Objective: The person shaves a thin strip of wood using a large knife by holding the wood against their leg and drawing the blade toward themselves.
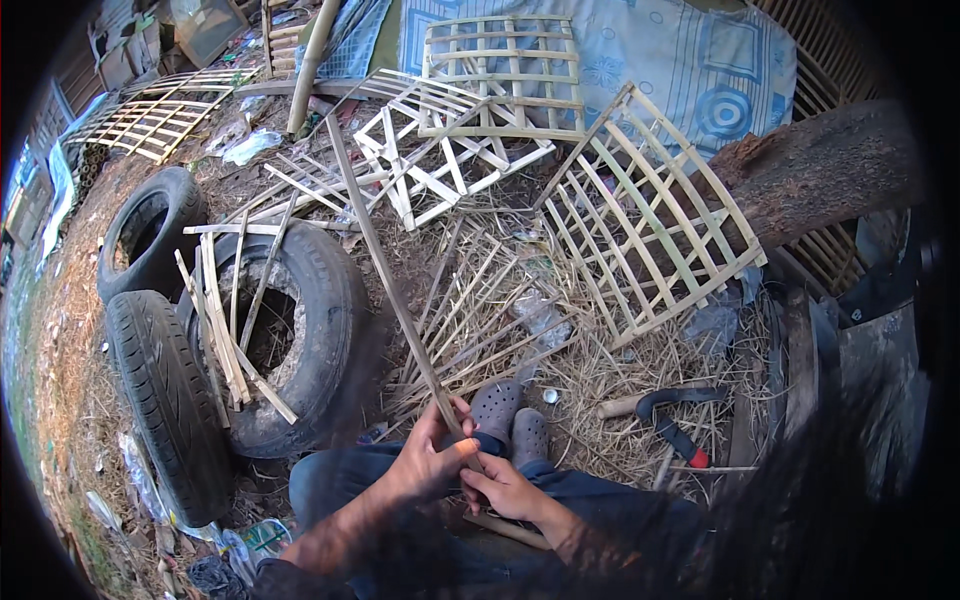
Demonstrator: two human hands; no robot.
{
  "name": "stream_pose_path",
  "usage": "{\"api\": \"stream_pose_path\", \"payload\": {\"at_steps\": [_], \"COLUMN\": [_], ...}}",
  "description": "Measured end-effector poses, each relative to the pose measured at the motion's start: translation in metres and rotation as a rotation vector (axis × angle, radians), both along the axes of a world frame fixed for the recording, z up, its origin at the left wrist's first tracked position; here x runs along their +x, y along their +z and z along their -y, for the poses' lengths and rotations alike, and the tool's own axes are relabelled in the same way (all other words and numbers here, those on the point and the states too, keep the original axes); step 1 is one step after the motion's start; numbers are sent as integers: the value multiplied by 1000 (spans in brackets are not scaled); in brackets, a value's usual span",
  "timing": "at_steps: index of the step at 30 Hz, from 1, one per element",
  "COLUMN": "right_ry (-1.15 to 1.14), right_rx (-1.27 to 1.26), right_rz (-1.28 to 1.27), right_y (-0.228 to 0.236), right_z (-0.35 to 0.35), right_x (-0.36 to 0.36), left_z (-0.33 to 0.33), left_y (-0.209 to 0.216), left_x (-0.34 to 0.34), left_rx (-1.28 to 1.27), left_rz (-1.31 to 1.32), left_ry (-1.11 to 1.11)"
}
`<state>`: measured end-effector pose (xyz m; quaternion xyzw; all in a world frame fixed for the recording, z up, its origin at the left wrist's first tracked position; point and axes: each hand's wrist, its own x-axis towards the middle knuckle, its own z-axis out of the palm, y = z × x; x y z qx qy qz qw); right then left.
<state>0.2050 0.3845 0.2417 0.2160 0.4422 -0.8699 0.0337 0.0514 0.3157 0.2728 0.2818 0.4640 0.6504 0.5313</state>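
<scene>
A long, narrow bamboo strip (385,260) slants up and to the left from my lap. My left hand (432,455) is closed around it near its lower end. Just below and to the right, my right hand (505,490) also has its fingers closed on the strip's end, partly hidden behind the left thumb. Under the right hand, a short light stick (508,530) lies across my lap. Beyond my hands, several thin split strips (470,320) are spread over the ground.
Tyres (335,300) lie and stand at the left, with bamboo strips (222,320) across one. Slatted bamboo lattice panels (660,225) stand ahead and right, by a thick log (830,170). A black curved tool with a red tip (685,440) lies on shavings to the right.
</scene>
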Motion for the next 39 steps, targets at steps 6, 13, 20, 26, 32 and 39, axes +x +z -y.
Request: {"api": "stream_pose_path", "payload": {"at_steps": [6,13,20,26,32,39], "right_ry": [9,11,-115,-169,-218,-457], "right_rx": [67,255,282,136,46,138], "right_rz": [55,150,137,184,388,209], "right_y": [7,5,-9,-26,-60,-44], "right_z": [-3,2,-7,-11,-9,-22], "right_x": [5,4,3,9,21,14], "left_z": [1,2,-1,13,21,26], "left_y": [0,-8,-10,5,1,-5], "left_x": [-7,2,-7,-19,-26,-28], "left_rx": [-61,12,25,-365,-386,-400], "left_rz": [-156,159,-113,-1056,-1225,-1243], "left_ry": [-59,-123,-80,-49,-6,-53]}}
